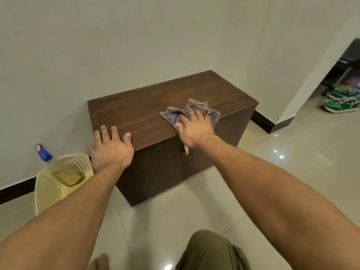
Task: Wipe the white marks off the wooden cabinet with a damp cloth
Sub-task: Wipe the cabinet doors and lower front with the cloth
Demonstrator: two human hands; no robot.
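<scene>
A low dark wooden cabinet (148,110) stands against the wall, with faint white marks (153,95) on the far part of its top. A crumpled checked cloth (194,110) lies on the top near the front right edge. My right hand (194,127) presses flat on the cloth with fingers spread. My left hand (111,149) rests open on the cabinet's front left corner, holding nothing.
A cream perforated basket (56,190) sits on the floor left of the cabinet, holding a spray bottle with a blue cap (43,153). Green shoes (341,103) and a dark rack (346,71) are at the far right. My knee (210,252) shows below. Glossy tiles surround.
</scene>
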